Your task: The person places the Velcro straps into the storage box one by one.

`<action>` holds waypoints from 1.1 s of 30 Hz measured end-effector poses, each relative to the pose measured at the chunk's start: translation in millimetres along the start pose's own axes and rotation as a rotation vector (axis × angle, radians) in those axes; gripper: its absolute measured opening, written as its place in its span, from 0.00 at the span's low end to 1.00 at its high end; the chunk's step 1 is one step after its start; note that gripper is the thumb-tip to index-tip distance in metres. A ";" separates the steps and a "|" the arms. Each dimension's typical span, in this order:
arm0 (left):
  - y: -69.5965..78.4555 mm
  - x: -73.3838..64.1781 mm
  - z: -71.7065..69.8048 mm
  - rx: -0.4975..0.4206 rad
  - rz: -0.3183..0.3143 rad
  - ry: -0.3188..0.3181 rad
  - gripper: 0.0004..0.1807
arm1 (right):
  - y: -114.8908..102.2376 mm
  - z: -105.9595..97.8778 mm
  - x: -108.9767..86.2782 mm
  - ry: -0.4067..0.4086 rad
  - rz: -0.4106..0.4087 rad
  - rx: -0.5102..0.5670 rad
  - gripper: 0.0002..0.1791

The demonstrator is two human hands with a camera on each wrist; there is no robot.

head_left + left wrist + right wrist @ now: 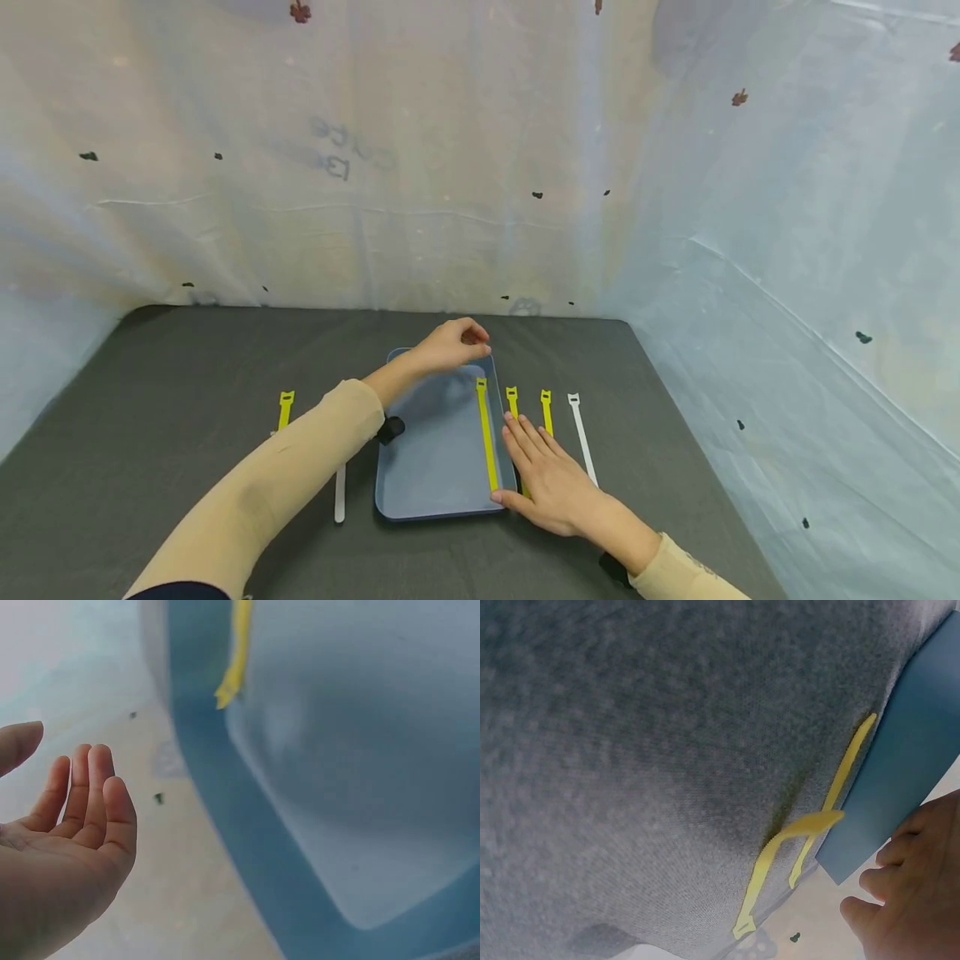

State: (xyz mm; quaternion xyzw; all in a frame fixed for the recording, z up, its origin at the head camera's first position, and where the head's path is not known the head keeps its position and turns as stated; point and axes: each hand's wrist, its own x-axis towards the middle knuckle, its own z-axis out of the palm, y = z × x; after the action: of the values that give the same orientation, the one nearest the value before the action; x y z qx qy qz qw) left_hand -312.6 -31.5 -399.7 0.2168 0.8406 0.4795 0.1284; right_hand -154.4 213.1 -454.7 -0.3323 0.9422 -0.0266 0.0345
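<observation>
A yellow strap (487,437), like a hook-and-loop cable tie, lies along the right side inside a blue-grey tray (427,492). Over the tray's far right corner is my left hand (452,346); the left wrist view shows its fingers loosely bent, thumb apart, holding nothing. My right hand (553,482) spreads flat with straight fingers beside the tray's right wall, its thumb by the strap's near end. Partly hidden under it are two yellow straps (512,400) (547,408). In the right wrist view, one yellow strap (759,874) bends up off the cloth; another (847,765) runs beside the tray.
Right of the right hand lies a white strap (582,437). On the left, a yellow strap (286,408) and a white strap (340,496) are partly covered by the left arm. Dark grey cloth (225,358) covers the table; plastic sheeting (450,250) hangs behind and at the sides.
</observation>
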 end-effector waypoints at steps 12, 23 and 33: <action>22.4 -39.4 -42.3 -0.103 0.076 0.099 0.21 | -0.3 -2.5 -6.9 -0.007 0.011 -0.001 0.52; 22.0 -76.1 -88.6 -0.151 0.057 0.197 0.23 | 2.5 -2.5 -8.1 0.021 0.009 -0.005 0.51; -10.2 -112.0 -118.0 -0.083 -0.002 0.249 0.26 | 3.6 -1.9 -7.1 0.034 0.008 0.001 0.51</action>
State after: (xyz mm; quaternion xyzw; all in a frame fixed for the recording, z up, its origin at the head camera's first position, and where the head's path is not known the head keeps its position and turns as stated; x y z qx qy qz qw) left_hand -267.3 -179.2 -347.8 0.1494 0.8297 0.5369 0.0323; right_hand -151.3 220.4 -452.7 -0.3279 0.9440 -0.0323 0.0189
